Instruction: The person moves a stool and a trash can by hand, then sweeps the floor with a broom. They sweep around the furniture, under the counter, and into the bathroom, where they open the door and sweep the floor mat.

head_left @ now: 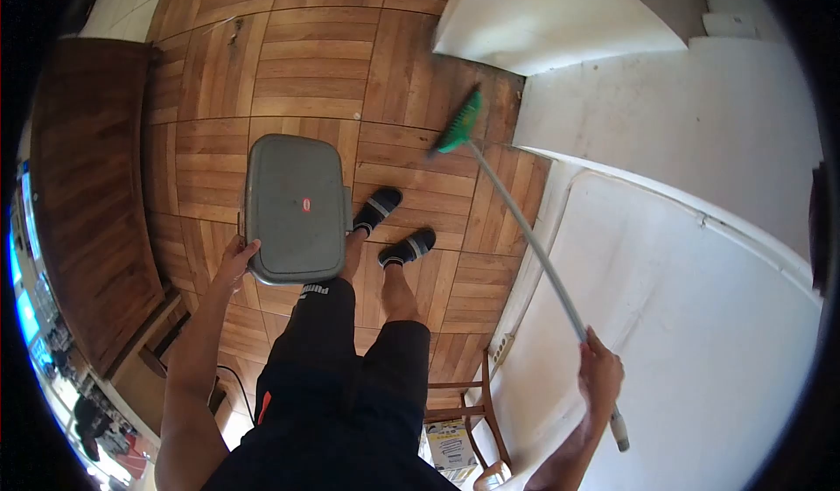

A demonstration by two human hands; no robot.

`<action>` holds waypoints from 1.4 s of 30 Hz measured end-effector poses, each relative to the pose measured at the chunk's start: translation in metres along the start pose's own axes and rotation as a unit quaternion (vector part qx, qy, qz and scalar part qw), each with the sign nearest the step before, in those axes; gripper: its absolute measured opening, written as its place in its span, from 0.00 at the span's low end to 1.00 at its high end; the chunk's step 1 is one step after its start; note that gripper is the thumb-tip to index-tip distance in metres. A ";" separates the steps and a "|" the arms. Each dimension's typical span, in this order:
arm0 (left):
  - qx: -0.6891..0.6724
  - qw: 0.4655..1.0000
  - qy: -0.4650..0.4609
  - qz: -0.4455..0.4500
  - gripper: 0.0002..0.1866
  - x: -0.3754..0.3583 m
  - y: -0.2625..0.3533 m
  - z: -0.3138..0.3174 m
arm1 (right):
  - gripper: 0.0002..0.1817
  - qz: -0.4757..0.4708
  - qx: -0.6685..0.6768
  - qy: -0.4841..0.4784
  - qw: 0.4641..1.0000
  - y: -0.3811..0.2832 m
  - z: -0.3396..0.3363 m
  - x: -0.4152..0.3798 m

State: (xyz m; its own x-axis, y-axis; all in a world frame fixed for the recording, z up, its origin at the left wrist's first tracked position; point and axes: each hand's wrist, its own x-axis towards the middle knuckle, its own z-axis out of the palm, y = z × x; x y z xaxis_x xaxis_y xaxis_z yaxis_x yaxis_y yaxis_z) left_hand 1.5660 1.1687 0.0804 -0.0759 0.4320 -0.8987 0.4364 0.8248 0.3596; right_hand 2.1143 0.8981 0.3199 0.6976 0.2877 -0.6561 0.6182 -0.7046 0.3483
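Observation:
My left hand (233,265) grips the near left corner of a grey lidded bin (297,215) with a small red label, the thumb on the lid's edge. The bin is held in front of my left leg, and its inside is hidden by the lid. My right hand (602,373) is wrapped around the grey handle of a broom (534,241). The handle slants away to a green broom head (464,123) with dark bristles, slightly blurred, at the floor near the wall corner.
Wood-patterned floor tiles (306,71) spread around my sandalled feet. White walls (647,115) bound the right side, with a power strip (500,351) low down. A wooden chair (486,395) and a printed box (451,445) stand behind me. Brown wooden furniture (96,193) lines the left.

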 end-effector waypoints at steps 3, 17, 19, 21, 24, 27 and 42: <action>-0.029 1.000 0.011 0.000 0.16 -0.008 -0.007 -0.004 | 0.17 0.001 -0.044 0.028 0.999 -0.006 -0.008 0.012; -0.054 0.998 0.019 0.006 0.17 -0.020 -0.004 -0.027 | 0.15 -0.214 0.039 0.129 0.967 -0.182 -0.041 0.083; -0.055 0.998 0.006 0.014 0.17 -0.021 0.006 -0.020 | 0.15 -0.199 0.043 0.141 0.969 -0.158 -0.040 0.067; -0.053 0.998 -0.017 0.028 0.18 -0.017 0.015 -0.011 | 0.16 -0.153 0.052 0.107 0.981 -0.129 -0.037 0.043; -0.080 0.994 -0.045 0.053 0.18 -0.017 0.047 0.025 | 0.16 -0.095 0.096 0.067 0.989 -0.085 -0.012 0.009; -0.033 0.998 -0.015 0.041 0.20 -0.005 0.067 0.061 | 0.16 -0.039 0.126 0.033 0.991 -0.038 0.028 -0.035; 0.078 0.979 -0.156 0.106 0.29 0.029 0.190 0.347 | 0.18 0.184 0.301 -0.132 0.926 0.048 0.149 -0.182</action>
State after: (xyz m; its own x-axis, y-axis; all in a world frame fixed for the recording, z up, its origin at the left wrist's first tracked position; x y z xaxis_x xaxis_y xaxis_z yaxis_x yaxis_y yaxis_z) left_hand 1.9578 1.2111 0.0358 0.2980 0.4354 -0.8495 0.5455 0.6526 0.5258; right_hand 1.9630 0.7151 0.3564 0.6588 -0.1567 -0.7358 -0.0131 -0.9803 0.1970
